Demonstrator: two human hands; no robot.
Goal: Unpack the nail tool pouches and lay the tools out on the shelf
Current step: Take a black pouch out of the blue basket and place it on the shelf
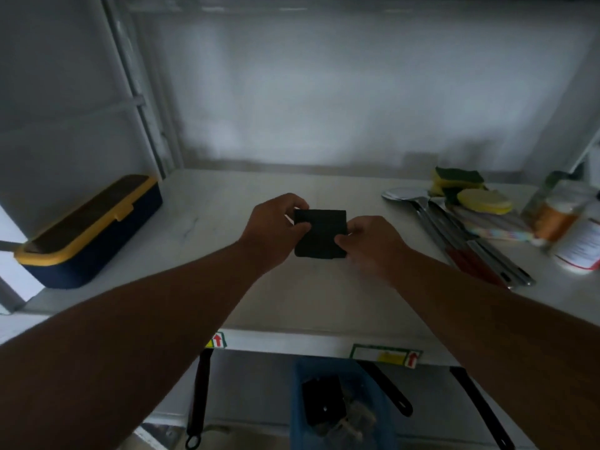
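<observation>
Here, from the head view, the left hand [274, 227] and right hand [370, 243] both pinch a black pouch [319, 233] above the middle of the shelf [227, 203]; spoons [422, 206] lie at two o'clock.

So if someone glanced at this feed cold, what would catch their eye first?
Both hands, left and right, pinching a small black pouch over the middle of the white shelf. Next, the navy box with a yellow lid at the shelf's left end, and the yellow sponges beside metal utensils on the right.
</observation>
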